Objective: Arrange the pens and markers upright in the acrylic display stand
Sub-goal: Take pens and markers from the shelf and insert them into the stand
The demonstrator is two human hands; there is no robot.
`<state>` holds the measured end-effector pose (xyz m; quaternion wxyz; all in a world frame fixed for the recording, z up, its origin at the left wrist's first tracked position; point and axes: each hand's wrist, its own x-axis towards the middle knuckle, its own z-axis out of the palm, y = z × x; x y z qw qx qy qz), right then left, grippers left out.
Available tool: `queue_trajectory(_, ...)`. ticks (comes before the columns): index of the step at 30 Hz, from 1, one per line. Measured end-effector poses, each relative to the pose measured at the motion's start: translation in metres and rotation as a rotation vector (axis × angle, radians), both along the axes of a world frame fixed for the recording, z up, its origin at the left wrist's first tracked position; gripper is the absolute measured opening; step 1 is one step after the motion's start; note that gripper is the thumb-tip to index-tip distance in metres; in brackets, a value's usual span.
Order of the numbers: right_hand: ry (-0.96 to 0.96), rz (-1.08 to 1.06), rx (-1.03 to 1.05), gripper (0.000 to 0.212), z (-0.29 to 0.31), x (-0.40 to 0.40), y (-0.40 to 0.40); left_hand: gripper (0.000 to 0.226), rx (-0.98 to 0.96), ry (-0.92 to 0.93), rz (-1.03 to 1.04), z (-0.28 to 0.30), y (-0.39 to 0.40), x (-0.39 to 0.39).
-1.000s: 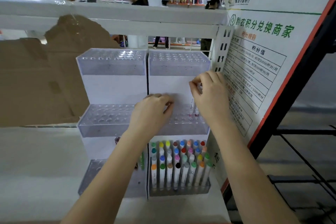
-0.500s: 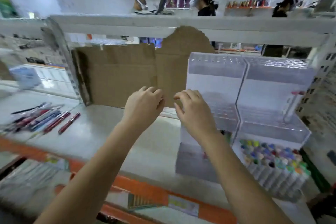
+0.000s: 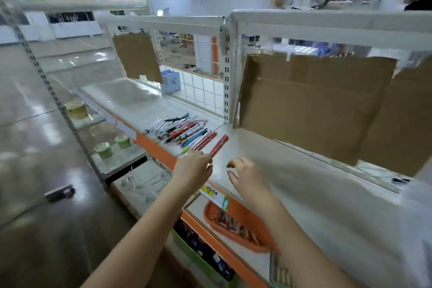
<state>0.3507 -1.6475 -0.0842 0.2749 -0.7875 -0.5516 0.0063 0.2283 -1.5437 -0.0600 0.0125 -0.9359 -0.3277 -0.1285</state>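
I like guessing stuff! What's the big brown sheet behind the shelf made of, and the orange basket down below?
The brown sheet looks like cardboard: dull, matte brown, with fold creases and a rough cut edge. The orange basket is probably plastic: one even bright colour, a smooth rounded rim and what seems a dotted, holed wall, though it is blurry.

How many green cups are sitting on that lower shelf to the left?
2: one green cup nearer the front, another green cup just right of and behind it, both on the lower shelf. Others may be hidden.
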Motion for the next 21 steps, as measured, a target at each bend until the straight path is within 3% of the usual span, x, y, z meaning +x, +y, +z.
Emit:
queue_trajectory(8, 0.082, -0.011, -0.045, 0.02, -0.008, 0.019, 0.121, 0.022, -0.101, 0.033, 0.065, -0.017, 0.125, -0.013)
queue_trajectory(21, 0.143, -0.195, -0.149, 0.021, -0.023, 0.083, 0.271, 0.024, -0.238, 0.003, 0.037, 0.0, 0.292, 0.053)
